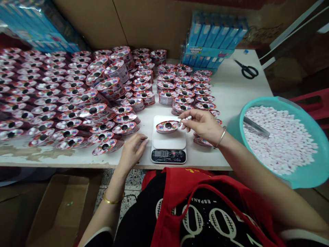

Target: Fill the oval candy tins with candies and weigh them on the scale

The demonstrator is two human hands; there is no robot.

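Observation:
A white digital kitchen scale [169, 141] stands near the table's front edge, its small display lit. One red-and-white oval container [168, 127] with a round dark hole in its top sits on the pan. My right hand [203, 125] is at that container's right end, thumb and fingers pinching a few small white candies. Left of the scale, my left hand [133, 150] rests by the table edge with nothing in it, fingers loosely bent and apart from the thumb. At the right, a turquoise basin [240, 120] holds many white candies [280, 140] and a metal scoop [257, 127].
Rows of similar oval containers [24, 91] cover the table's left side, some stacked; more stand behind the scale and under my right forearm. Wrapped blue boxes [213, 41] stand at the back. Black scissors [248, 71] lie at back right. A cardboard box [60, 206] is below.

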